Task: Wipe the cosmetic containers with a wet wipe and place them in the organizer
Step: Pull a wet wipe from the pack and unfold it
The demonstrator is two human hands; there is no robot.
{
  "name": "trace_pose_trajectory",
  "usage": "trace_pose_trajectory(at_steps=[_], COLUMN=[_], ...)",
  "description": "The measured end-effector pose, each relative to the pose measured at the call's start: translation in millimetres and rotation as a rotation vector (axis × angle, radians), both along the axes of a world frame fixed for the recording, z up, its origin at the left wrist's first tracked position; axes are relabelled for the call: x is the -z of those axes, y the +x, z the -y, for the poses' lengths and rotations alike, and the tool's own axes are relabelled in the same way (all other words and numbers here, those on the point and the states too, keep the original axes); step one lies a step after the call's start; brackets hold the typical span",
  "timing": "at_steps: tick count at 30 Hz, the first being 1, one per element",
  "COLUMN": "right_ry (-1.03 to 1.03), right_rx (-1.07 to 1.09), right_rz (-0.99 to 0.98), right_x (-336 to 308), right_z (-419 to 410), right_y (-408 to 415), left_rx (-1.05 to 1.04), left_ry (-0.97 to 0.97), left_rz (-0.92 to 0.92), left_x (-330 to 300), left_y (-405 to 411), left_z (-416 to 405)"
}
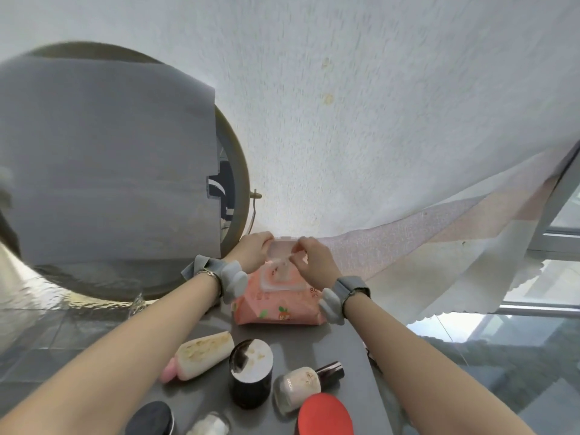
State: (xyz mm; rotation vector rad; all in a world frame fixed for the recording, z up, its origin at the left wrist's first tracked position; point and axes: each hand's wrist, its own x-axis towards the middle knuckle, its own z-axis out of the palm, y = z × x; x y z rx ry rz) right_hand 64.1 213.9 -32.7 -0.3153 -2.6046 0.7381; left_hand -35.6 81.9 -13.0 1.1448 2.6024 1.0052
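Both hands are up at the far end of the grey surface [201, 400], working at a pink pack of wet wipes [276, 304] that lies flat there. The left hand [251, 251] holds the pack's flip lid [281, 248] up, fingers curled over its edge, while the right hand [315, 262] pinches a wipe [287, 265] at the opening with its fingers pressed together. Nearer, the dusty cosmetic containers wait on the surface: a white tube with a pink cap [201, 356] lying on its side, a black jar [251, 376] standing upright beside it, and a small pale bottle with a dark cap [301, 386] lying down, just beside a red round case [324, 416]. A round mirror [238, 189], mostly covered, stands to the left.
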Motion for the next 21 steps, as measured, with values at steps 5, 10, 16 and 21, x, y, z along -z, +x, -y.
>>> trace_pose_trajectory(at_steps=[5, 10, 16, 21], right_ry=[-0.305, -0.550, -0.806, -0.829], right_rx=[0.148, 0.352, 0.494, 0.503], right_rz=[-0.295, -0.592, -0.662, -0.623], right_x=[-31, -69, -70, -65], right_z=[-2, -15, -18, -13], right_y=[6, 9, 12, 9], left_rx=[0.015, 0.026, 0.234, 0.453], left_ry=[-0.012, 0.001, -0.118, -0.521], left_rz=[0.005, 0.013, -0.152, -0.356], left_x=[0, 3, 14, 35], left_y=[-3, -5, 1, 7], left_z=[-1, -2, 14, 29])
